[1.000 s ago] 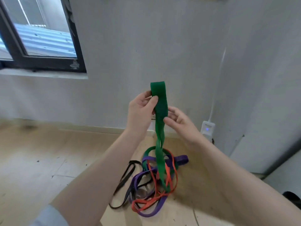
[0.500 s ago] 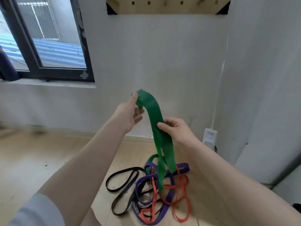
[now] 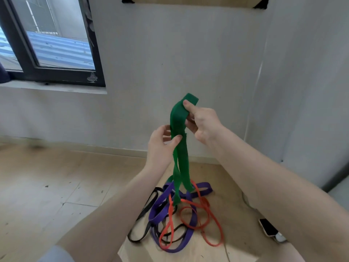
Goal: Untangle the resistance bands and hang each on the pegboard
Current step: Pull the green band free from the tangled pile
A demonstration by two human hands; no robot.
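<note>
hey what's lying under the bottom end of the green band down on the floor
The green band, held by the left hand and right hand, hangs into a tangle of purple band, orange band and black band. Whether its end is threaded through them is hidden.

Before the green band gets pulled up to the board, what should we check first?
1. Right hand has the top of the green band: ok, thumb pinches the fold.
2. Left hand steadies it lower down: ok, thumb and fingers close on the strip.
3. Green band free of the pile: not ok, its lower end hangs down among the purple band and orange band.
4. Green band untwisted: not ok, the two strands cross below the hands.
5. Black band out of the way: cannot tell, it lies under the others.
6. Pegboard has a free peg: cannot tell, only its bottom edge shows.
</note>
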